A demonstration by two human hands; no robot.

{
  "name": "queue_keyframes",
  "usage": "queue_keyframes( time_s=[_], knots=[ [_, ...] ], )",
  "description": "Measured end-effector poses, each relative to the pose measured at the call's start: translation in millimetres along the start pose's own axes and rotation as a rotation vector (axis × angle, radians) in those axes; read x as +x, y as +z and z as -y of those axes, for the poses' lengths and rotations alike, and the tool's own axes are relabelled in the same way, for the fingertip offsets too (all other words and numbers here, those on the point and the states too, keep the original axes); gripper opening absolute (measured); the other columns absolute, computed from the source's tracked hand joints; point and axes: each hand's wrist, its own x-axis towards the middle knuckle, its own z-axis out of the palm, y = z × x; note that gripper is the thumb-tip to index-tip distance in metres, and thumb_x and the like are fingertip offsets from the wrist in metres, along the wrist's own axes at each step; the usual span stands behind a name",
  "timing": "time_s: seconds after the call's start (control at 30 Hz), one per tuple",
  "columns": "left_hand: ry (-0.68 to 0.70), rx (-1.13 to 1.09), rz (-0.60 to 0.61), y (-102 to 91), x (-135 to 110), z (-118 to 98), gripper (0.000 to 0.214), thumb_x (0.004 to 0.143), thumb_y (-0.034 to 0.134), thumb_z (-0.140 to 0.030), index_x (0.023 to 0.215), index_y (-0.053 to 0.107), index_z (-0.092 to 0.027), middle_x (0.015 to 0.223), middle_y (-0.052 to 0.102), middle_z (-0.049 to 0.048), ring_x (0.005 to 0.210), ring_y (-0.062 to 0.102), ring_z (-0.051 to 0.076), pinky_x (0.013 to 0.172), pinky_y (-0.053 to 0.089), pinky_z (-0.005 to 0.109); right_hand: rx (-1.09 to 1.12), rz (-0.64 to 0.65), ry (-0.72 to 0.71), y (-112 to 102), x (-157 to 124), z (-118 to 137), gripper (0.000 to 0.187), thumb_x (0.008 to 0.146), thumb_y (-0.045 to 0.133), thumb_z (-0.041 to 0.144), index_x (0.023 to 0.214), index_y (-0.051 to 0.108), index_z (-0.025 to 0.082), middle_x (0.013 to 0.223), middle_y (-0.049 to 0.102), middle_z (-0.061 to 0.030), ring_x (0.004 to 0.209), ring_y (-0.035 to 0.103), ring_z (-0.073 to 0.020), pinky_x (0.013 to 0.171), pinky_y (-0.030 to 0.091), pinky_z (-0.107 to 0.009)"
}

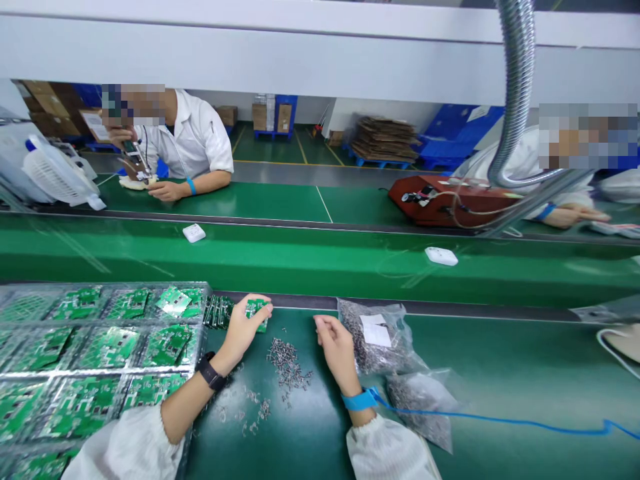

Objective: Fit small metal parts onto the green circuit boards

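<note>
My left hand (241, 335) grips a small green circuit board (257, 309) between thumb and fingers, at the far side of the green bench. Beside it, a row of boards standing on edge (217, 312) lies against the tray's right side. To the right, my right hand (336, 348) is closed with thumb and fingertips together; whether a small part is in them cannot be made out. Between and below the hands is a pile of small metal parts (285, 360), with another loose scatter of clear or shiny parts (256, 413) nearer me.
Compartment trays (200, 347) of green boards fill the left. Two plastic bags of small parts, one labelled (367, 333) and one plainer (425, 403), lie right. A blue cord (480, 420) trails from my right wrist strap. Across the green conveyor (310, 257), two people work.
</note>
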Motion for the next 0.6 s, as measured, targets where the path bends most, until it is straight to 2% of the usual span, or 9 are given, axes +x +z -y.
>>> queue_keyframes(
  time_s=[0.2,0.27,0.33,0.37,0.47,0.53,0.6],
  knots=[
    [0.016,-0.001,0.002,-0.9,0.7,1.8,0.028,0.082,0.079,-0.042,0.097,0.073,-0.019,0.089,0.075,0.0034,0.080,0.071,0.018,0.077,0.053,0.028,0.010,-0.077,0.016,-3.6,-0.5,5.0,0.044,0.090,0.063,0.057,0.106,0.070,0.016,0.079,0.066,-0.0034,0.058,0.057,-0.0155,0.054,0.046,-0.028],
    [0.033,-0.001,-0.008,-1.2,0.9,2.2,0.028,0.083,0.078,-0.042,0.098,0.073,-0.019,0.090,0.075,0.0034,0.080,0.071,0.018,0.079,0.053,0.028,-0.049,-0.107,-0.041,-1.7,-7.4,12.6,0.040,0.094,0.060,0.053,0.105,0.070,0.016,0.081,0.066,-0.0041,0.062,0.058,-0.0169,0.056,0.046,-0.029],
    [0.046,-0.005,-0.028,-1.1,0.9,1.9,0.028,0.083,0.078,-0.042,0.098,0.072,-0.019,0.091,0.076,0.0032,0.080,0.071,0.017,0.080,0.053,0.028,-0.148,-0.086,-0.151,6.0,-22.8,23.8,0.032,0.099,0.055,0.046,0.102,0.071,0.018,0.082,0.066,-0.0045,0.069,0.059,-0.0186,0.061,0.048,-0.030],
    [0.048,-0.009,-0.039,-0.9,0.8,1.6,0.028,0.083,0.078,-0.042,0.099,0.072,-0.019,0.093,0.076,0.0033,0.080,0.072,0.017,0.080,0.053,0.028,-0.200,-0.025,-0.215,12.4,-33.9,30.1,0.028,0.102,0.053,0.040,0.104,0.071,0.019,0.084,0.066,-0.0045,0.072,0.060,-0.0192,0.064,0.048,-0.031],
    [0.037,-0.046,-0.046,0.5,0.3,-0.2,0.030,0.084,0.078,-0.042,0.100,0.071,-0.019,0.097,0.079,0.0052,0.082,0.073,0.017,0.081,0.055,0.028,-0.294,0.349,-0.462,38.0,-75.0,47.2,0.021,0.106,0.048,0.024,0.105,0.070,0.022,0.093,0.068,-0.0048,0.087,0.062,-0.0208,0.078,0.051,-0.033],
    [0.027,-0.078,-0.040,1.6,-0.1,-1.7,0.030,0.084,0.078,-0.043,0.100,0.070,-0.018,0.098,0.080,0.0070,0.087,0.075,0.019,0.082,0.056,0.029,-0.422,0.567,-0.613,55.9,-101.0,54.4,0.018,0.103,0.053,0.018,0.112,0.068,0.022,0.097,0.068,-0.0052,0.093,0.060,-0.0224,0.080,0.052,-0.033],
    [0.018,-0.091,-0.035,2.4,-0.1,-3.3,0.031,0.083,0.078,-0.043,0.100,0.069,-0.018,0.097,0.081,0.0079,0.088,0.075,0.020,0.083,0.057,0.030,-0.551,0.657,-0.689,71.0,-120.0,58.0,0.020,0.099,0.063,0.020,0.119,0.066,0.022,0.105,0.068,-0.0065,0.098,0.060,-0.0248,0.081,0.054,-0.035]
  ],
)
